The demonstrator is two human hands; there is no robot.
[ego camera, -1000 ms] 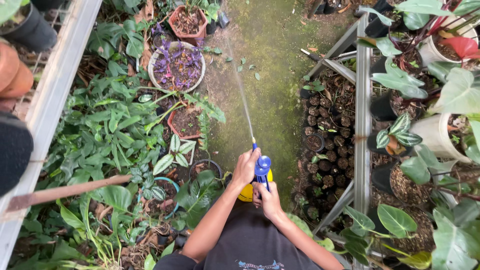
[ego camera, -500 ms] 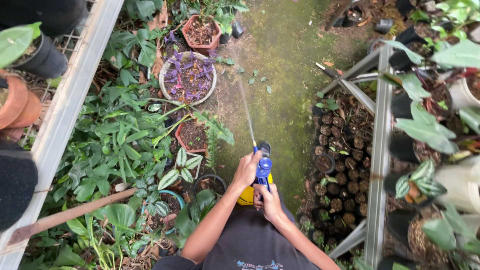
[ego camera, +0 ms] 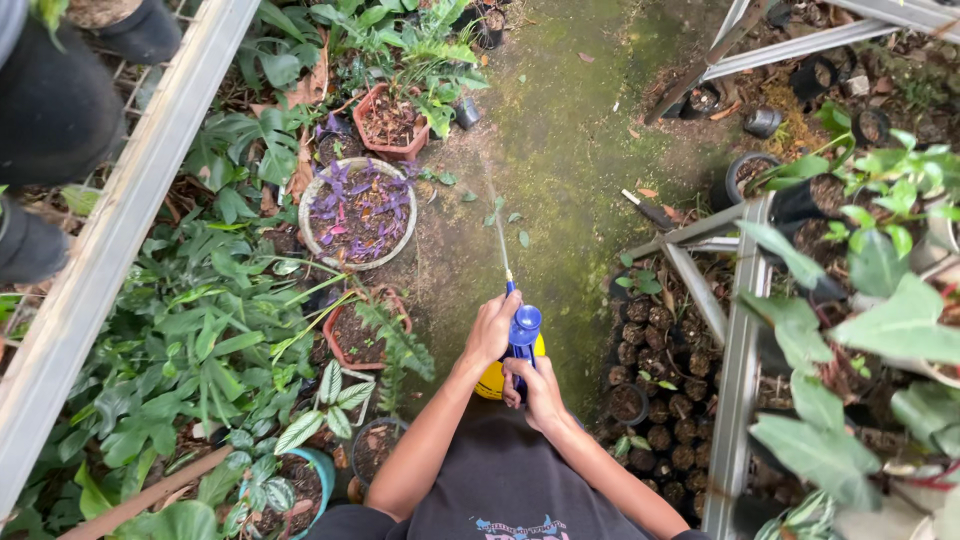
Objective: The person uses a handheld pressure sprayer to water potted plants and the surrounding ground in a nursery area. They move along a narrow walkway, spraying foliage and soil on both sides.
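Plant nursery; potted plants (ego camera: 360, 210), metal racks (ego camera: 745, 330), mossy path (ego camera: 570, 130).

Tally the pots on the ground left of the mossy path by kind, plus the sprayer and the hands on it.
Terracotta pots: 2, one at the top, one lower down
Round pale pot of purple plants: 1
Teal pot: 1
Blue and yellow sprayer: 1
Hands on the sprayer: 2, left hand, right hand
Total: 7

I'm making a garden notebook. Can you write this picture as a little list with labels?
place: mossy path between potted plants
left hand: grip around the blue-topped yellow plastic spray bottle
right hand: on the bottle's rear
spray: thin stream shooting forward
nearby: round pale pot of purple leaves
right side: grey metal rack with small dark pots
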